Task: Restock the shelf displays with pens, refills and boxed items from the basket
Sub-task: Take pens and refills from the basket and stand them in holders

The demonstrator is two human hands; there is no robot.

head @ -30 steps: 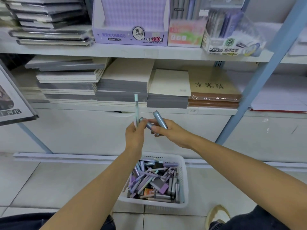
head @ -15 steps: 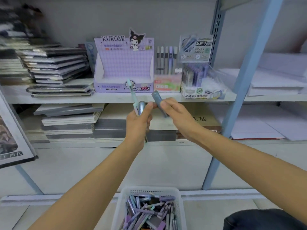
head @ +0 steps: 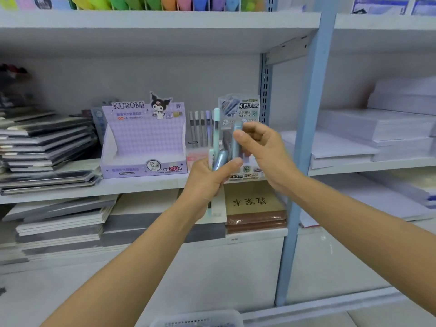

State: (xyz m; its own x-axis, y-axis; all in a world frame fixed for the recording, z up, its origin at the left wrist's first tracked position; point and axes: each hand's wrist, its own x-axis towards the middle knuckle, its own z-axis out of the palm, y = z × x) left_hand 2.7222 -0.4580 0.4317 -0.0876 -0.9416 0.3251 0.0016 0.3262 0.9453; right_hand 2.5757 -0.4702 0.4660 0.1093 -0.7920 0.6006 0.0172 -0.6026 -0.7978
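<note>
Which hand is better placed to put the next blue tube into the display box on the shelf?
Right, probably: the right hand pinches one blue tube directly before the display box; the left hand grips several items.

Middle shelf [head: 141, 185] — a white board carried on a blue upright [head: 306, 142]. Resting on it, left to right: stacked dark notebooks [head: 44, 147]; a purple Kuromi display box [head: 144, 147], its tray empty; a pen display [head: 200, 128]; a lead-refill display [head: 245, 109]. Right of the upright — white paper reams [head: 377, 135]. Lower shelf [head: 236, 237]: pads [head: 63, 223] and a brown wrapped book stack [head: 256, 211].
</note>
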